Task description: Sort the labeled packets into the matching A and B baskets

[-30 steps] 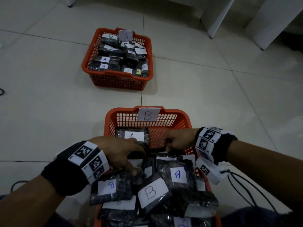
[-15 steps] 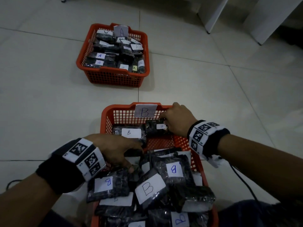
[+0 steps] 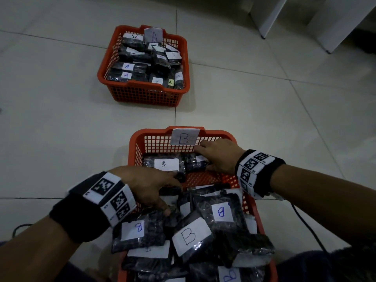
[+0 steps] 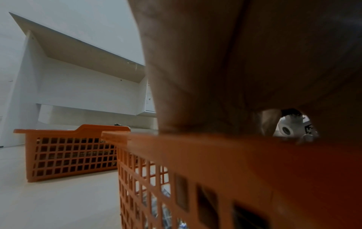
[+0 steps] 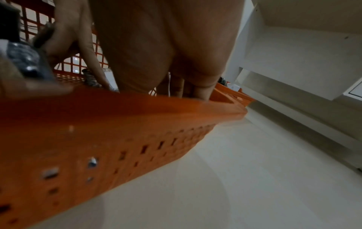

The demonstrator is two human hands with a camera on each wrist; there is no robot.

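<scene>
Two orange baskets stand on the tiled floor. The far A basket [image 3: 101,76] is full of dark packets labelled A. The near B basket [image 3: 134,143] carries a B card [image 3: 184,137] and a heap of B packets [image 3: 191,235] at its near end. My right hand [image 3: 215,157] reaches into the far end of the B basket and pinches a small dark packet [image 3: 195,162], which lies low beside a B-labelled packet [image 3: 164,164]. The right wrist view shows that small packet [image 5: 25,62] between finger and thumb. My left hand [image 3: 154,190] curls over a dark packet in the heap.
Bare floor tiles separate the two baskets. White furniture legs [image 3: 262,21] stand at the back right. A black cable [image 3: 305,220] trails on the floor to the right of the B basket. In the left wrist view the A basket [image 4: 68,155] sits beyond the B basket's rim [image 4: 215,155].
My right hand lifted a small packet from the heap and carried it to the far end of the B basket, lowering it beside the B-labelled packet. The left hand stayed put.
</scene>
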